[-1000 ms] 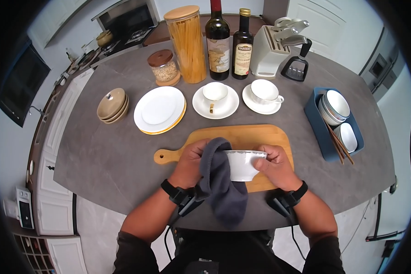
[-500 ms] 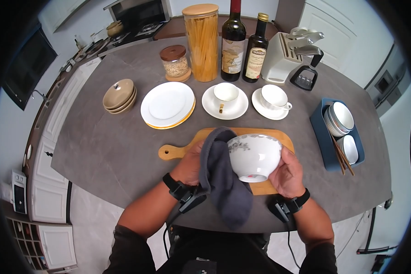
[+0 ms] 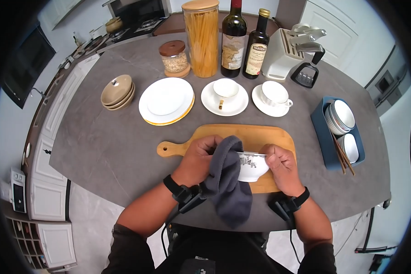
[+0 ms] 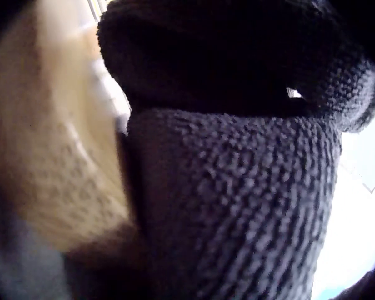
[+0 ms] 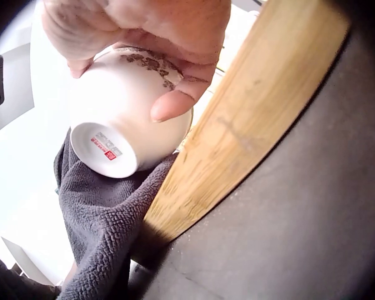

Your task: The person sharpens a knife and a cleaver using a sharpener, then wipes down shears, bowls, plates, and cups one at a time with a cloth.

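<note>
A white bowl (image 3: 252, 168) with a grey floral band is held over the wooden cutting board (image 3: 242, 132). My right hand (image 3: 282, 168) grips its right side; in the right wrist view the fingers spread round the wall and the foot ring with a red mark faces the camera. My left hand (image 3: 197, 159) holds a dark grey towel (image 3: 228, 182) draped over the bowl's left rim, its lower end hanging down in front. Towel cloth (image 4: 237, 200) fills most of the left wrist view. The left fingertips are hidden behind the towel.
Behind the board stand stacked brown bowls (image 3: 116, 91), white plates (image 3: 166, 98), and two cups on saucers (image 3: 224, 107). A blue bin (image 3: 322, 141) with bowls and chopsticks is at the right. Jars, bottles (image 3: 234, 45) and a knife block (image 3: 278, 57) line the back.
The bowl first turned its outer side and base up toward the head camera, then tipped back to level and lower. Both hands kept their hold, and the towel stayed on the left rim.
</note>
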A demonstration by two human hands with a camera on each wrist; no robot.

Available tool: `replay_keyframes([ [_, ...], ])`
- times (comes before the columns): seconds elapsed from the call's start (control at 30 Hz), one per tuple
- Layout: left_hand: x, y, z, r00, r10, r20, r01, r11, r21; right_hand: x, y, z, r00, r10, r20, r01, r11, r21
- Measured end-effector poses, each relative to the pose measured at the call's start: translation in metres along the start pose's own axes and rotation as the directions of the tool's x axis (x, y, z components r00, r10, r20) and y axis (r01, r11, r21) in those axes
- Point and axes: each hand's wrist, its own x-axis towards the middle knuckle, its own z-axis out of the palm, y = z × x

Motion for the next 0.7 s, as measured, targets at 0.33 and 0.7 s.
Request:
replay_keyframes([
  [0.33, -0.004, -0.005, 0.003, 0.997, -0.059, 0.057, 0.076, 0.919, -0.386, -0.002, -0.007, 0.014, 0.955, 0.254, -0.151, -0.152, 0.859, 0.489],
  [0.7, -0.003, 0.001, 0.005, 0.997, 0.008, 0.078, -0.011, 0.999, 0.038, -0.002, 0.004, -0.010, 0.980, 0.134, -0.145, -0.143, 0.988, -0.052],
])
